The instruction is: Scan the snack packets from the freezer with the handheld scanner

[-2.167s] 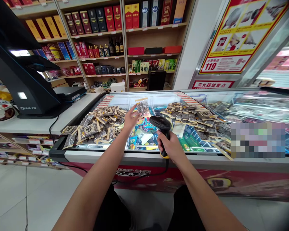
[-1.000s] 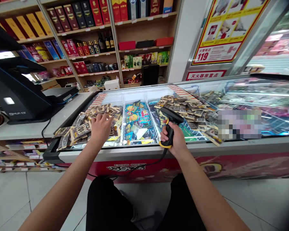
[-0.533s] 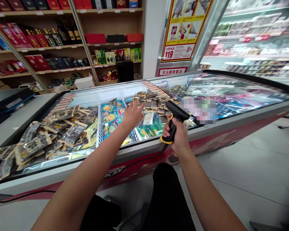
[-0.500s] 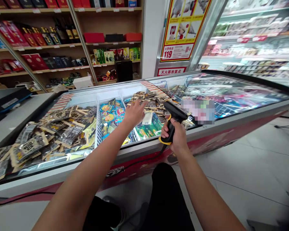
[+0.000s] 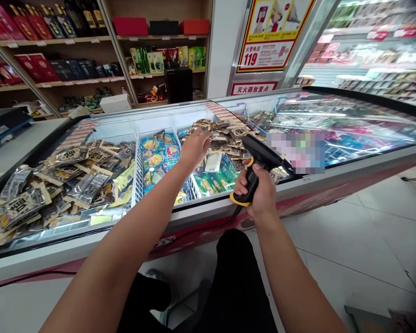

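Note:
My right hand is wrapped round the grip of a black and yellow barcode scanner, whose head points to the upper left and whose cable hangs over the freezer's front edge. Over a far pile of brown and black snack packets is my left hand, its fingers bent and drawn together. They reach the near side of that pile, and what lies between the fingertips is hidden. A pale card lies on green packets just right of the left wrist.
A long glass-topped chest freezer crosses the view. White wire dividers separate blue packets from a large heap of snack packets at left. Behind stand shelves with boxes and bottles. Tiled floor shows at right.
My left hand's spread fingers have curled together at the packet pile. My right hand keeps hold of the barcode scanner. The view has tilted slightly downward.

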`<state>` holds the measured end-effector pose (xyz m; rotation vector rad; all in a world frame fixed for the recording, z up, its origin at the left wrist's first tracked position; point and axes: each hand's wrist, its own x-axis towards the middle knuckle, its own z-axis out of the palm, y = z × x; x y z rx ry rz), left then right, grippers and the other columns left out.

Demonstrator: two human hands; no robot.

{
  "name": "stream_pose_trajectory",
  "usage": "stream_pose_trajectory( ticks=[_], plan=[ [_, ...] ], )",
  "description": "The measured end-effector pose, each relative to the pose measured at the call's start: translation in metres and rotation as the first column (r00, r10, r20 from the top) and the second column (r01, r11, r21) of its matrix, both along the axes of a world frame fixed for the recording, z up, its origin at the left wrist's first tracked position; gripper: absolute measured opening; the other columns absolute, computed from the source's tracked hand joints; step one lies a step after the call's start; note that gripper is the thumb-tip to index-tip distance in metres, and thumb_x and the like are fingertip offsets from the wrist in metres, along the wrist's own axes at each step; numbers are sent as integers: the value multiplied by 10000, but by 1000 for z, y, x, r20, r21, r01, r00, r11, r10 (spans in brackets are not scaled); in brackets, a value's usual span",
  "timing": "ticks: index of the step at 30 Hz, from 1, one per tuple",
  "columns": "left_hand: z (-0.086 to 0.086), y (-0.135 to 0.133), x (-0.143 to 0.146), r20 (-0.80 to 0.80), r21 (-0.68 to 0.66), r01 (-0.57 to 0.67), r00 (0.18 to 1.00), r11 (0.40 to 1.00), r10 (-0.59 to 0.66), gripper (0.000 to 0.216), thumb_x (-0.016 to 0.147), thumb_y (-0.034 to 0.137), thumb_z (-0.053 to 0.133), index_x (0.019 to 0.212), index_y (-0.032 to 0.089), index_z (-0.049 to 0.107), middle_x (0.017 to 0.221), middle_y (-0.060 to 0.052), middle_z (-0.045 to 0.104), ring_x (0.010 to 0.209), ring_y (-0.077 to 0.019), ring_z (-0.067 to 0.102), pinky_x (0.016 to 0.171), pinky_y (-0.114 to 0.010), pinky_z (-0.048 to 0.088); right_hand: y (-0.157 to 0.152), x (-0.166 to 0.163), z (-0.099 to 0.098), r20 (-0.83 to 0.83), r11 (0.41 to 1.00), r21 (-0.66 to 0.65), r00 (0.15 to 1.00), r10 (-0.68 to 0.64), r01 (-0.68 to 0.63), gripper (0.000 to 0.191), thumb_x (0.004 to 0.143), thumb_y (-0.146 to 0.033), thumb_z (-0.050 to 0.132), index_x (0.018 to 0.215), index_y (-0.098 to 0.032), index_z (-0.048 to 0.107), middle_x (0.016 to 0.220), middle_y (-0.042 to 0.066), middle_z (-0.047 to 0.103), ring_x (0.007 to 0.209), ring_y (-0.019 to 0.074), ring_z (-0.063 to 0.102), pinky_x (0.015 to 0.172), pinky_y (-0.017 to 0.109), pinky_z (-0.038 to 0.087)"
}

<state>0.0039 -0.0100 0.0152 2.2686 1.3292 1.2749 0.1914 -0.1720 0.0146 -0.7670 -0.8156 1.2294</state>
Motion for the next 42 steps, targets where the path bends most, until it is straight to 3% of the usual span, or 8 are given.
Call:
stream_pose_trajectory(
  ticks=[4, 7, 11, 20, 25, 30, 37, 42],
  plan=[
    [19, 1, -11, 478, -146, 143, 877, 979, -57, 198, 1103, 371, 785, 1150, 194, 861, 1074, -98, 853, 947, -258, 849, 852, -342, 628, 1, 0, -2, 2, 1000, -2, 1000, -11, 11, 426, 848, -542, 912, 1046, -260, 660, 620, -89, 520, 448, 93, 426, 439, 217, 392],
    [32, -12, -36, 647, -236, 220, 763, 946, -16, 280, 1048, 474, 869, 1118, 205, 835, 845, -40, 790, 764, -221, 825, 710, -296, 573, 4, 1, -4, 5, 1000, -12, 1000, -15, 15, 428, 841, -545, 912, 1040, -257, 665, 613, -86, 516, 450, 94, 425, 430, 210, 374],
    [37, -44, -91, 699, -258, 228, 715, 939, 19, 327, 947, 471, 966, 1095, 225, 809, 794, -7, 762, 647, -157, 739, 627, -261, 511, 7, 2, -4, 8, 1000, -23, 1000, -21, 21, 436, 805, -542, 921, 1030, -251, 687, 604, -81, 514, 455, 96, 427, 429, 210, 363],
    [12, -112, -193, 685, -379, 210, 719, 901, 121, 278, 776, 373, 1022, 886, 205, 831, 1009, -69, 775, 911, -190, 730, 799, -310, 597, 13, 3, -4, -15, 995, -69, 997, -78, 77, 291, 770, -442, 870, 943, -254, 729, 598, -54, 502, 472, 102, 386, 446, 239, 348],
    [5, -122, -197, 536, -540, 159, 822, 826, 192, 296, 888, 470, 910, 819, 190, 845, 1083, -159, 816, 936, -258, 726, 732, -361, 612, 11, 4, -5, 17, 994, -67, 996, -83, 84, 308, 768, -456, 872, 954, -258, 724, 601, -60, 494, 475, 105, 388, 448, 246, 358],
    [4, -121, -188, 357, -530, 36, 916, 847, 184, 325, 813, 404, 1005, 783, 192, 761, 925, -104, 800, 833, -242, 738, 732, -367, 617, 7, 5, -5, 57, 998, -29, 996, -62, 64, 377, 750, -481, 929, 967, -265, 710, 595, -73, 513, 467, 107, 422, 434, 241, 374],
    [-3, -118, -183, 700, -419, 159, 683, 894, 207, 408, 821, 312, 1005, 1179, 219, 834, 917, -37, 757, 897, -233, 770, 882, -467, 749, 1, -18, 10, 173, 999, -21, 984, 39, -36, 474, 741, -529, 984, 1007, -246, 713, 583, -77, 556, 417, 100, 443, 417, 242, 391],
    [-6, -115, -183, 673, -486, 158, 695, 859, 253, 236, 815, 213, 984, 1033, 182, 898, 990, -108, 832, 875, -259, 801, 1084, -597, 700, -6, -61, 16, 234, 987, 12, 960, 154, -161, 472, 781, -551, 964, 1028, -245, 704, 584, -73, 588, 408, 108, 478, 421, 239, 396]
  ],
)
